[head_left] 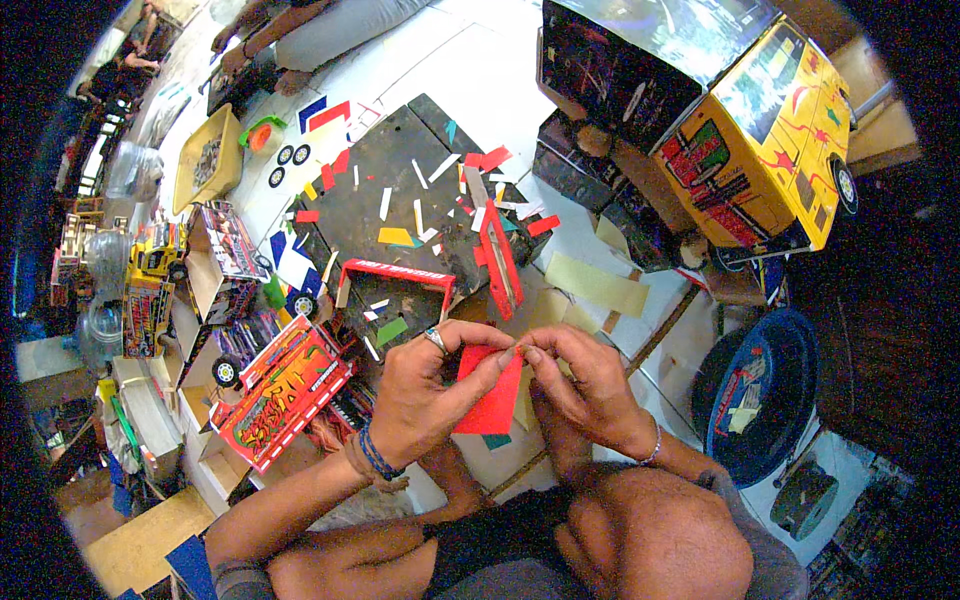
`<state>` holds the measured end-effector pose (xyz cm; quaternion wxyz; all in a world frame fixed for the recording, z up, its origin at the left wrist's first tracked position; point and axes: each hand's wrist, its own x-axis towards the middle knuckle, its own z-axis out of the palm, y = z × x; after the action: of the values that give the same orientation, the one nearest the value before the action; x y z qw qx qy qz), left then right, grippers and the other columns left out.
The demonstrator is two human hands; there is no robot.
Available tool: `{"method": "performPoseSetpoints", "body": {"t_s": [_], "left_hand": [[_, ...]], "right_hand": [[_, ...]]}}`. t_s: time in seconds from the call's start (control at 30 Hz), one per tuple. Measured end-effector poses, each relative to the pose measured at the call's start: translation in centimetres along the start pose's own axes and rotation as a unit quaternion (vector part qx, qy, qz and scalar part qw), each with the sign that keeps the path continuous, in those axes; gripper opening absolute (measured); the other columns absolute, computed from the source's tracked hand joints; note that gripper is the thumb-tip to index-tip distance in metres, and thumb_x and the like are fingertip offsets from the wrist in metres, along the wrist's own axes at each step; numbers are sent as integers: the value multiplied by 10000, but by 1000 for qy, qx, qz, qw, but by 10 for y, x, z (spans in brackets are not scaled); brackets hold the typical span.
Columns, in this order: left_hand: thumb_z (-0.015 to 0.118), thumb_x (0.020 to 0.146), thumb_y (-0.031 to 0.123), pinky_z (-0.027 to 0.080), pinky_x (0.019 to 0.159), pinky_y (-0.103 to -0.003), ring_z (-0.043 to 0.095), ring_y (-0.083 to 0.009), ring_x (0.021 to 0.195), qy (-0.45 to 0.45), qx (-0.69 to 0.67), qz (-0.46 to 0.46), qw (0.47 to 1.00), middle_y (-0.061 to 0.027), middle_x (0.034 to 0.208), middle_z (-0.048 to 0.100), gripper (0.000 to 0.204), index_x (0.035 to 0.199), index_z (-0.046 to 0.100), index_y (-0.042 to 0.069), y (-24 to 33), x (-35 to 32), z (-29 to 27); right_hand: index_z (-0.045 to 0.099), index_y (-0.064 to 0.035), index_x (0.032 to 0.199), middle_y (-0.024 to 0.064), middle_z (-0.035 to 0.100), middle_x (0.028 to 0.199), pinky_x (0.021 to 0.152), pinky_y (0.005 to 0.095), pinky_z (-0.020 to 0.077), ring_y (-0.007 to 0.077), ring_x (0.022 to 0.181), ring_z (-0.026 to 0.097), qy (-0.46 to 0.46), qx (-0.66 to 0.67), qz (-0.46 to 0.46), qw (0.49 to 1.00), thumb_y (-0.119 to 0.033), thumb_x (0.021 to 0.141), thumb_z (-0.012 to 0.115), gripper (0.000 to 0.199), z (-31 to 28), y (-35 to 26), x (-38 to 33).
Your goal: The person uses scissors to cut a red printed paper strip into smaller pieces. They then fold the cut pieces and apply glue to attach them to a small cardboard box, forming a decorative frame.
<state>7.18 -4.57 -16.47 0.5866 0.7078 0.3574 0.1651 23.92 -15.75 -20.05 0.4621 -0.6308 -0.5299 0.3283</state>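
Note:
A red sheet piece (492,398), flat and straight-edged, is pinched between the thumb and fingers of my left hand (425,385). My right hand (590,390) meets it at the sheet's upper corner, its thumb and fingertips pressed together there. A tiny bit at the fingertips is too small to name. Just beyond my hands lies a dark board (375,175) strewn with coloured and white scraps. On it rest a long red-edged strip piece (497,262) and a red frame-like part (400,268).
Toy trucks, one with a red painted panel (285,395), crowd the left. A yellow tray (210,160) and small black wheels (285,155) lie farther off. A large yellow toy truck (755,140) stands far right, with a blue basin (765,395) nearer. Another person's leg (345,35) is at the top.

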Motion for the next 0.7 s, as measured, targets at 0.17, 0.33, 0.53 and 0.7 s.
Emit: {"method": "performPoseSetpoints", "body": {"t_s": [0.17, 0.33, 0.53, 0.7], "left_hand": [[699, 891, 80, 549, 775, -276, 695, -128, 868, -19, 44, -8, 999, -84, 968, 738, 173, 1057, 698, 32, 4, 0, -4], [675, 917, 55, 547, 819, -266, 681, -120, 919, -45, -25, -62, 997, -71, 1017, 728, 180, 1094, 682, 19, 4, 3, -6], [658, 936, 53, 550, 806, -260, 669, -110, 912, -56, -70, -91, 992, -68, 1016, 718, 194, 1121, 669, -4, 2, 3, -7], [654, 939, 55, 548, 807, -255, 666, -101, 913, -50, -43, -91, 994, -67, 1012, 720, 192, 1121, 670, -3, 1, 4, -8]], "right_hand": [[635, 2, 1071, 138, 675, 955, 772, 353, 528, 277, 862, 671, -11, -14, 2, 1000, -55, 948, 590, 142, -3, -2, -1], [611, -44, 1108, 155, 656, 972, 787, 384, 526, 315, 909, 671, -36, 59, 38, 997, -114, 979, 557, 155, -6, -3, -2], [626, -38, 1119, 145, 676, 986, 793, 359, 532, 293, 920, 687, -53, 94, 55, 993, -126, 985, 560, 173, -8, -2, -2], [665, -37, 1080, 142, 689, 993, 801, 359, 535, 293, 928, 690, -32, 83, 49, 995, -144, 966, 599, 170, -9, -2, -1]]}}
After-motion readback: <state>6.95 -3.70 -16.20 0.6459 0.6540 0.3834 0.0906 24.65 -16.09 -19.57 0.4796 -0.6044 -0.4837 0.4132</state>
